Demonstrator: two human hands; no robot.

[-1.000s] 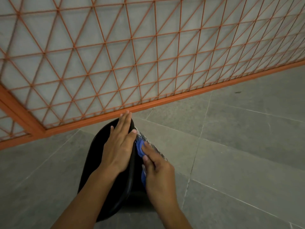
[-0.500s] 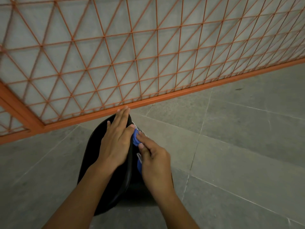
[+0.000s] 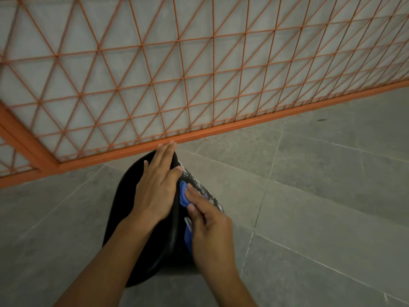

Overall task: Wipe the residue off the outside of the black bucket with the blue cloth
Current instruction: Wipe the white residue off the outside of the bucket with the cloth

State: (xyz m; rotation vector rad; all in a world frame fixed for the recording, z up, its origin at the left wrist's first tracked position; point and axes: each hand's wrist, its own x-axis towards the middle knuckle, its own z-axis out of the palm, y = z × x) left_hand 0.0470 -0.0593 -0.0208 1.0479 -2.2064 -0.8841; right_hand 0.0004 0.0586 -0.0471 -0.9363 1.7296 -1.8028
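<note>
Black bucket (image 3: 124,196), no legible label

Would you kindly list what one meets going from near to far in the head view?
Right hand → blue cloth → white residue on the black bucket → orange fence rail → orange wire mesh.

The light is dim and even, without glare. The orange grille (image 3: 155,74) bends at the edges and looks slightly blurred; shadows stay soft.
</note>
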